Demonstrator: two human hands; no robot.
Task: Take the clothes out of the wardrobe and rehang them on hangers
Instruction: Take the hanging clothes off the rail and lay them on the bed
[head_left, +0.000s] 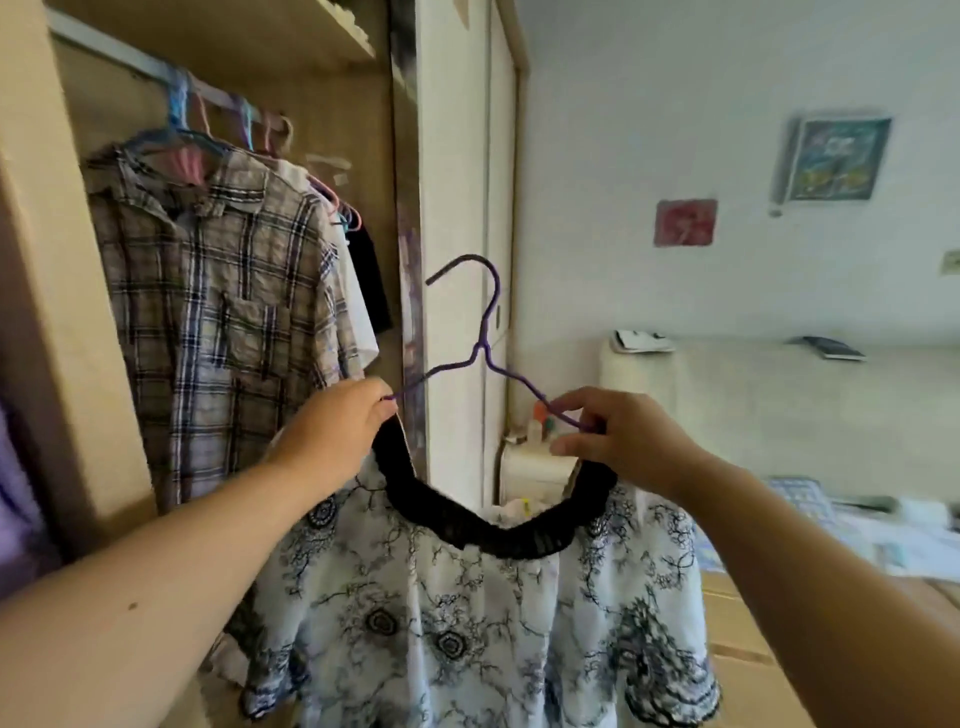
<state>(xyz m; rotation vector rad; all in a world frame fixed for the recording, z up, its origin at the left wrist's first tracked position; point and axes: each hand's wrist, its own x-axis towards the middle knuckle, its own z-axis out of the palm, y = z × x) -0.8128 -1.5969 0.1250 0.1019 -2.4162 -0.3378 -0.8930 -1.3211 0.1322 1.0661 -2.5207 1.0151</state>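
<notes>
1. Clearance: the purple hanger (481, 345) is at frame centre, its hook up in front of a white door panel (452, 182). It is just right of the wardrobe (72, 364) opening's dark right-hand edge.
2. In the upper left, the rail (130, 61) carries a tight bunch of hangers. A plaid shirt (218, 312) hangs foremost, and lighter and dark garments are packed behind it.
3. My left hand (337, 431) has its fingers curled round the hanger's left arm, where the wire meets the black neckline of the blouse (467, 623).
4. My right hand (623, 441) pinches the right arm of the wire between thumb and forefinger, just above the neckline.
5. The blouse, white with a dark print, hangs from both hands in the lower centre. Its neckline sags in a curve between them, well clear of the plaid shirt.
6. To the right, a pale wall (727, 104) holds a framed picture (836, 158) and a red picture (684, 222). A cluttered bed (883, 525) lies at the right edge.
</notes>
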